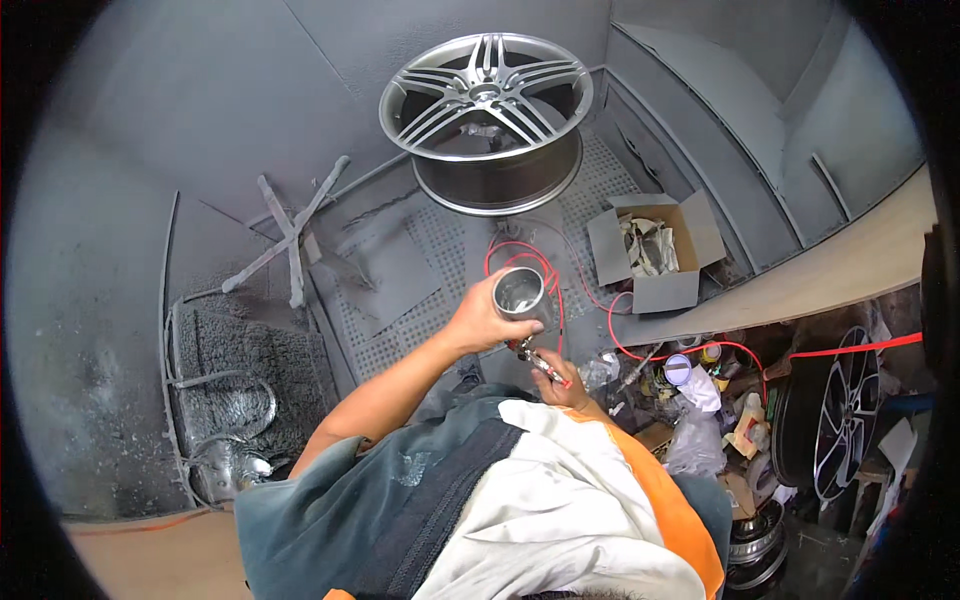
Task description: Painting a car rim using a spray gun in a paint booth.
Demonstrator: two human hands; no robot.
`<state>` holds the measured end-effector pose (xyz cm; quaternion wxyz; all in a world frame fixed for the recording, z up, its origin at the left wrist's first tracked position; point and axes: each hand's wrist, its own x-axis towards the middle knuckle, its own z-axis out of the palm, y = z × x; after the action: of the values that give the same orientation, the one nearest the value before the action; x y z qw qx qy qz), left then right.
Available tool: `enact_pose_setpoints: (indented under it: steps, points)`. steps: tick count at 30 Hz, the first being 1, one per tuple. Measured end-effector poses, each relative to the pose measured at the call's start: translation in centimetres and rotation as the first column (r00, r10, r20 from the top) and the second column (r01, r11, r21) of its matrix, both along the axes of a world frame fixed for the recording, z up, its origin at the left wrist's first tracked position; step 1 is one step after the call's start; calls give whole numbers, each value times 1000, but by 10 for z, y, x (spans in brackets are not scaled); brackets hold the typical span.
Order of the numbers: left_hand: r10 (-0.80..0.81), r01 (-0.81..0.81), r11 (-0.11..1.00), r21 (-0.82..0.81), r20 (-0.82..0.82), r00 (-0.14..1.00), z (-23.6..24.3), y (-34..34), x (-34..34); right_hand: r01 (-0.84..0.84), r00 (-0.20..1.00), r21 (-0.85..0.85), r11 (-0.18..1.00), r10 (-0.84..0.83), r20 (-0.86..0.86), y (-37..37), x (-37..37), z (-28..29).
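My left hand (485, 322) grips a metal paint cup (519, 291) on top of a small spray gun (532, 357), with liquid or shine visible inside it. My right hand (555, 385), lower and to the right, is closed round the spray gun's handle, partly hidden by the gun. Beyond them, a silver multi-spoke wheel (494, 173) is held up at the back of the grey booth. A red hose (550, 265) lies coiled on the grated floor behind the gun.
An open cardboard box (665, 291) with paper stands right. A padded cross stand (293, 236) is at left. Along the lower right are cans (678, 369), plastic bags (697, 445) and a black-silver wheel (840, 420). Grey walls close in at the back and left.
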<state>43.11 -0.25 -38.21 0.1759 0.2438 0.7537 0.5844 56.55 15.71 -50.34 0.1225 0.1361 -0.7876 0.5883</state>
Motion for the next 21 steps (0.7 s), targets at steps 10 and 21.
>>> enact_pose_setpoints:
  steps: [10, 21]
  points:
    - [-83, -71, 950, -304, -466, 881, -24, 21, 28, -239, 923, 349, 906, 100, 372, 21, -3, -7]
    - [174, -164, 985, -61, 383, 907, -121, -24, 36, -210, 939, 252, 945, 123, 320, 16, -16, -2]
